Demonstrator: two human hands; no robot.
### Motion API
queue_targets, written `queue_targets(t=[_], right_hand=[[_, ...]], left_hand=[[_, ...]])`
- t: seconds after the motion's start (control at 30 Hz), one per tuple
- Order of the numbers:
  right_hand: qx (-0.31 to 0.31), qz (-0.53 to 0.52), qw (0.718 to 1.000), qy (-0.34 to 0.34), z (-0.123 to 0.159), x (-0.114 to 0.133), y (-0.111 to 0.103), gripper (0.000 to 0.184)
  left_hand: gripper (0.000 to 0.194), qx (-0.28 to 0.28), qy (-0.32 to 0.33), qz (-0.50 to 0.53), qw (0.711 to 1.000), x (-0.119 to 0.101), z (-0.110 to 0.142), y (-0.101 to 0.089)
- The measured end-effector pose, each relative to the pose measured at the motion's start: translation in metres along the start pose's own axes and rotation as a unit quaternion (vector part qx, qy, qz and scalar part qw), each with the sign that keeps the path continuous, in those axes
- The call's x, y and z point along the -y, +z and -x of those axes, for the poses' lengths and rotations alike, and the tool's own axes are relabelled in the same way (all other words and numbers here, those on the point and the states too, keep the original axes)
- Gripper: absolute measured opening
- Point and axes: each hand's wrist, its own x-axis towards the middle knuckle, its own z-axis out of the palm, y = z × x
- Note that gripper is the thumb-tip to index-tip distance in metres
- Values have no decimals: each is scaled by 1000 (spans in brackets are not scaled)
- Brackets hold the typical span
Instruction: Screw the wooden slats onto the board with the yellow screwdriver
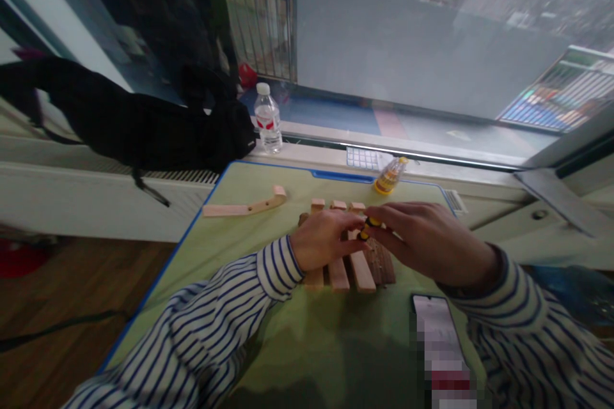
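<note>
Both hands meet over a rack of wooden slats [344, 271] lying on a green mat [268, 307]. My left hand [322, 239] rests on the slats, fingers curled toward a small yellow and black tool [368, 227]. My right hand [425, 238] pinches that tool from the right side. The tool's tip touches the slats; most of it is hidden by the fingers. A separate curved wooden piece [245, 206] lies on the mat to the left, apart from both hands.
A small yellow glue bottle [389, 176] lies at the mat's far edge. A water bottle [267, 118] and a black bag [139, 124] sit on the window ledge. A phone [439, 345] lies near my right forearm. The table's left edge drops to a wooden floor.
</note>
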Motion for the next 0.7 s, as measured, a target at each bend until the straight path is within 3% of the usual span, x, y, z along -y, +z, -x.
queue_targets(t=[0.3, 0.4, 0.7], right_hand=[[4, -22, 998, -51, -1, -4, -6, 33], [22, -28, 997, -66, -2, -4, -8, 24], [24, -25, 998, -54, -3, -7, -4, 29]], left_hand=[[17, -14, -29, -18, 999, 0, 0, 1], [16, -10, -25, -24, 999, 0, 0, 0], [14, 5, -12, -46, 999, 0, 0, -1]])
